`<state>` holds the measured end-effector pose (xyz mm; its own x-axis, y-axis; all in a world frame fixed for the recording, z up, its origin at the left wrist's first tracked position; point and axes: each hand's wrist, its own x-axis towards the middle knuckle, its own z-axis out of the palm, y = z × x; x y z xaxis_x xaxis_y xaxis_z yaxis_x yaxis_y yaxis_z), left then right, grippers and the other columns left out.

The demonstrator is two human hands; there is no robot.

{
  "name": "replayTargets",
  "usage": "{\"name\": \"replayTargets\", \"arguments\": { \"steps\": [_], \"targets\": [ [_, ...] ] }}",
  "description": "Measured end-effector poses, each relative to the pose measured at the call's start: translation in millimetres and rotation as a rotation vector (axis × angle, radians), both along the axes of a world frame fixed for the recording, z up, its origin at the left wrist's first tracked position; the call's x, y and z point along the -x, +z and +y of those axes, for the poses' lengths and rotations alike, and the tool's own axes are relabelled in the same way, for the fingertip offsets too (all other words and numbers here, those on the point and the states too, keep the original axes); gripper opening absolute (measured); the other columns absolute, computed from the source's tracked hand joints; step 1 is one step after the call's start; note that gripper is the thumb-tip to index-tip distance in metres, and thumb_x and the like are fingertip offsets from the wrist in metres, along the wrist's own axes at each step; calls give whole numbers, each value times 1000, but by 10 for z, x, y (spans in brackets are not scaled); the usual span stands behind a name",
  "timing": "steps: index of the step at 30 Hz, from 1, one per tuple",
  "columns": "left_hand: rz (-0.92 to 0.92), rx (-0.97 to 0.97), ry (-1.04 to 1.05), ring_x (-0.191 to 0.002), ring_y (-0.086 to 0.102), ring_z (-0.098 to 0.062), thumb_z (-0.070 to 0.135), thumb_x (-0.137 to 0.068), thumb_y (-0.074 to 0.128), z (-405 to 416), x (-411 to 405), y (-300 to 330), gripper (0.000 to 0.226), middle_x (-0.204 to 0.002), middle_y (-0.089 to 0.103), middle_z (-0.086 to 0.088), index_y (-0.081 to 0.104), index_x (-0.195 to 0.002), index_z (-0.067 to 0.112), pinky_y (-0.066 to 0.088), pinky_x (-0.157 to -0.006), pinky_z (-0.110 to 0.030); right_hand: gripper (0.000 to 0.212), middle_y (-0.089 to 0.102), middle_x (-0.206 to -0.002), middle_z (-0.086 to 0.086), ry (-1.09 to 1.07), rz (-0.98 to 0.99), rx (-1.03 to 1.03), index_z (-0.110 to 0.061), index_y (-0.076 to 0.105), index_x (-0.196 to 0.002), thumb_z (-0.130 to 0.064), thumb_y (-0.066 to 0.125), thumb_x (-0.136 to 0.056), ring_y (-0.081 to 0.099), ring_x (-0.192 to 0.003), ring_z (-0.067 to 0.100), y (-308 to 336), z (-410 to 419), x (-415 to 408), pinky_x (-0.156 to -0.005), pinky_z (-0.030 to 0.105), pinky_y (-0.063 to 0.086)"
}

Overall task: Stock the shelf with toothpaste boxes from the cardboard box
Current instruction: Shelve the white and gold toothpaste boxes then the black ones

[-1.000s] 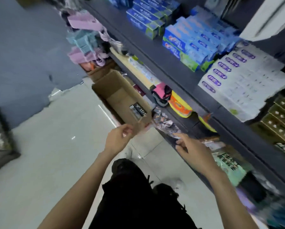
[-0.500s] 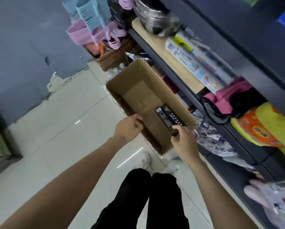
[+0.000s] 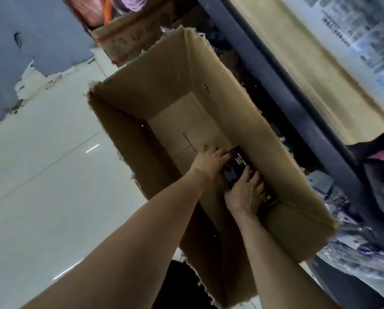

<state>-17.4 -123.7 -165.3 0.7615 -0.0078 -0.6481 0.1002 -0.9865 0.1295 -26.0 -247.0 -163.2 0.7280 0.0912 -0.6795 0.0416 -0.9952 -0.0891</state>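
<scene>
Head view: left hand (image 3: pixel 211 160) and right hand (image 3: pixel 245 192) clasp black toothpaste boxes (image 3: pixel 236 168) deep inside cardboard box (image 3: pixel 264 139). Risk: outermost boxes slipping during lift.

a single head-worn view is given, aimed steeply down and forward from close above into the open cardboard box (image 3: pixel 242 112) on the tiled floor (image 3: pixel 41 175); the frame is tilted, with the shelf edge (image 3: pixel 282 94) crossing diagonally at right.

My arms are bare from wrist to upper forearm, no sleeves, no watch or rings on my left hand (image 3: pixel 210 161) or right hand (image 3: pixel 245 194). I wear black trousers (image 3: pixel 182 284).
</scene>
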Motion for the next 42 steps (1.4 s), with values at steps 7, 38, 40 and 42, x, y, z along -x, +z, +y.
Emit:
{"name": "replayTargets", "arguments": {
  "steps": [7,38,40,42],
  "targets": [
    [-6,-143,-154,-134,28,-28,31,-88,60,-1,18,-199,72,-146,33,-8,20,-146,19,25,-107,-44,97,26,-140,20,209,-48,110,-12,6,-149,-36,70,-80,34,-123,34,-122,-34,-186,-102,43,38],
    [-254,944,1233,-75,61,3,18,-93,50,-67,1598,4605,21,-94,61,11,51,-113,24,53,-71,-20,35,66,-93,1,-947,239,-1139,-16,53,-119,-3,58,-88,63,-72,11,4674,-648,607,-80,37,46],
    [-271,1004,1191,-87,59,1,18,-95,45,-133,1679,4866,23,-102,60,11,49,-115,29,50,-76,-22,41,63,-100,4,-920,228,-1177,-14,49,-126,-1,57,-88,63,-70,9,4907,-726,745,-81,39,49],
    [-273,1054,1145,-93,60,-4,22,-94,47,-193,1732,5056,21,-110,59,8,48,-113,30,51,-82,-27,50,61,-104,6,-878,196,-1220,-21,45,-129,-1,60,-85,62,-73,9,5126,-794,865,-70,31,47]
  ]
}}
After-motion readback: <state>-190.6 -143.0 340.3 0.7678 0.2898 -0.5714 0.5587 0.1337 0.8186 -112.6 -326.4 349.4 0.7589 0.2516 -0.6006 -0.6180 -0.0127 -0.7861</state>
